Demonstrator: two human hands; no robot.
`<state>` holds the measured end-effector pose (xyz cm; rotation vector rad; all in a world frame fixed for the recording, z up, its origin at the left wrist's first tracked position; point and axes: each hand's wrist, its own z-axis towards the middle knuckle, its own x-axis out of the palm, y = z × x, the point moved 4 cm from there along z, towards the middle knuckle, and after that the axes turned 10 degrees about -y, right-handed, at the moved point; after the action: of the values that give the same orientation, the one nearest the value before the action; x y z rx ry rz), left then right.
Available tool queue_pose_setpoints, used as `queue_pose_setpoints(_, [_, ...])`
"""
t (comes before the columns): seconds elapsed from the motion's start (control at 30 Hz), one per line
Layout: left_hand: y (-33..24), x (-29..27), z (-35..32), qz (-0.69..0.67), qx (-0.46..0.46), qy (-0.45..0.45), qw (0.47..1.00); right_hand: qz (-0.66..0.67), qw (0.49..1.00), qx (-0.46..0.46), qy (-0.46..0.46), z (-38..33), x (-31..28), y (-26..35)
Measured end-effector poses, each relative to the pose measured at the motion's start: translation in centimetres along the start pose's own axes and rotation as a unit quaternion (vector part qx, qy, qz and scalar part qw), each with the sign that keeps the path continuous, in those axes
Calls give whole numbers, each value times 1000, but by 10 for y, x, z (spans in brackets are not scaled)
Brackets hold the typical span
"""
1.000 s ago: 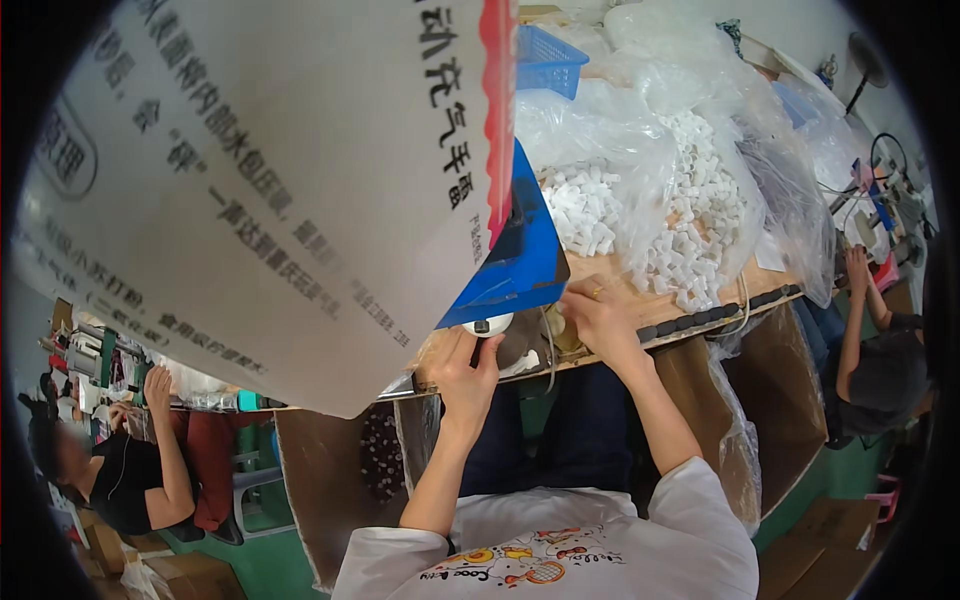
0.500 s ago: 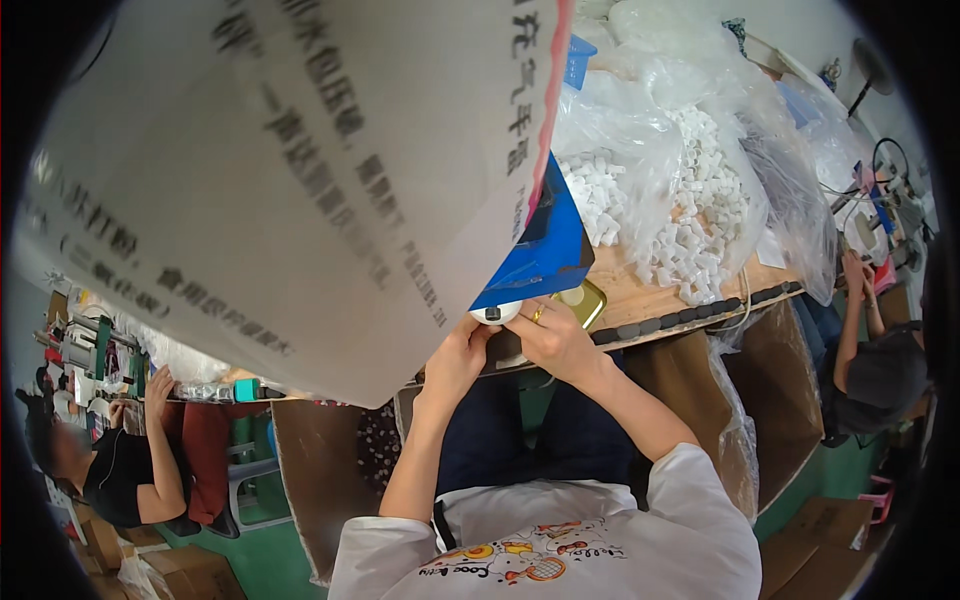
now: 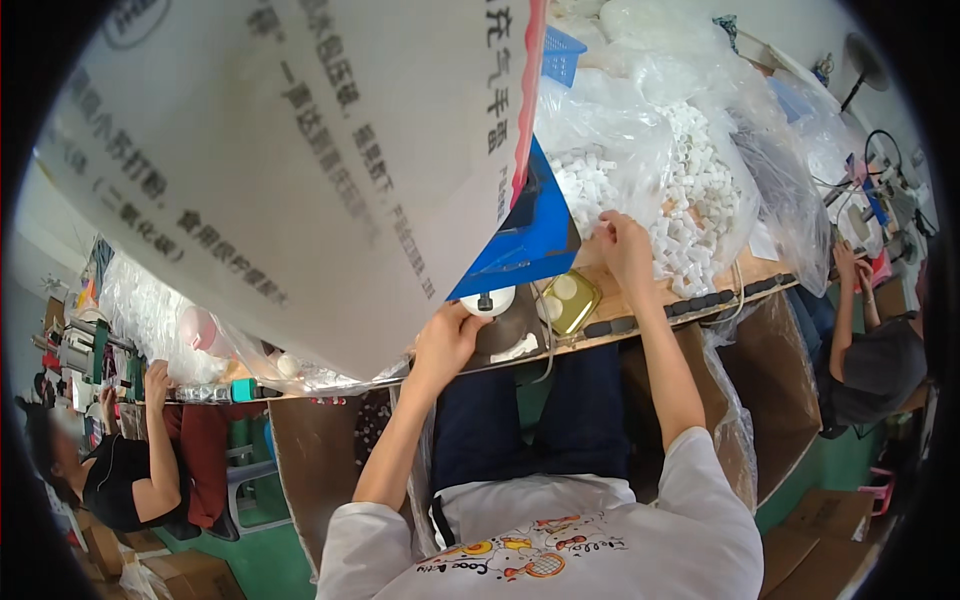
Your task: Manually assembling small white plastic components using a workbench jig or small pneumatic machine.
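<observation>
Your left hand [image 3: 445, 340] is up at the near edge of the bench [image 3: 650, 312], fingers curled around the small white round part [image 3: 490, 300] that sits just under the corner of the blue bin [image 3: 520, 240]. Your right hand [image 3: 625, 245] is well apart from it, reaching forward with the fingers closed into the heap of small white plastic pieces [image 3: 690, 200] lying in the clear plastic bag [image 3: 640, 130]; whether it actually has one pinched, you can't tell from here. Between your two hands sits a shallow gold-coloured tin [image 3: 570, 300], right at the bench edge. Room is tight: a big white printed sheet [image 3: 270, 160] hangs over the whole left side, its edge touching the blue bin. A co-worker [image 3: 870, 350] sits off to your right, another person [image 3: 130, 470] to your left.
</observation>
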<state>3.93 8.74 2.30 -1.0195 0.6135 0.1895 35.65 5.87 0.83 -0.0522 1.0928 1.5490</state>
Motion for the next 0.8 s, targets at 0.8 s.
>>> queue_pose_setpoints(0.8, [26, 16, -9, -218, -158, 16, 963, -62, 997, -22, -49, -10, 17, -6])
